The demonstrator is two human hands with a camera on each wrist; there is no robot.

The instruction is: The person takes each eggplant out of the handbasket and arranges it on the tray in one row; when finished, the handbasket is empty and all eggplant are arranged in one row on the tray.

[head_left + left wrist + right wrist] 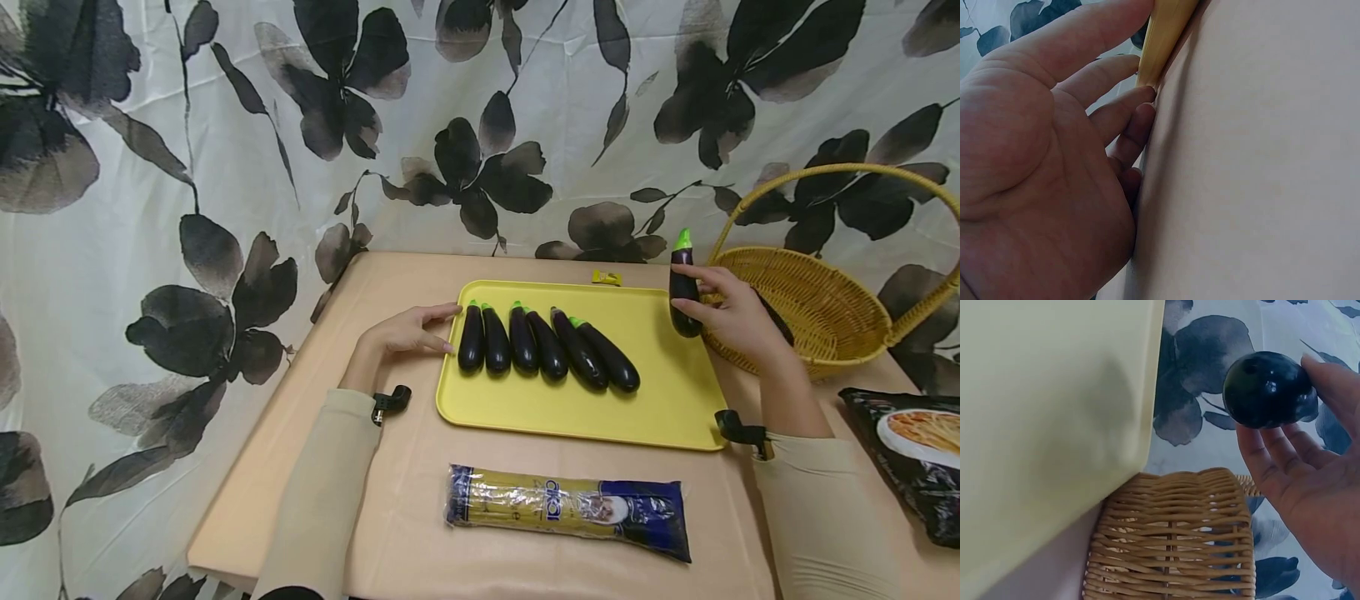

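Note:
My right hand pinches an eggplant between thumb and fingers, green stem end up, above the right end of the yellow tray. In the right wrist view the rounded bottom of this eggplant faces the camera. Several more eggplants lie side by side on the tray's left and middle, stems away from me. My left hand rests at the tray's left edge; in the left wrist view its loosely bent fingers touch the tray's rim.
A wicker basket with a tall handle stands right of the tray; a dark thing in it shows partly behind my right hand. A long blue-and-yellow packet lies in front. A black bag is at right, a small yellow wrapper behind the tray.

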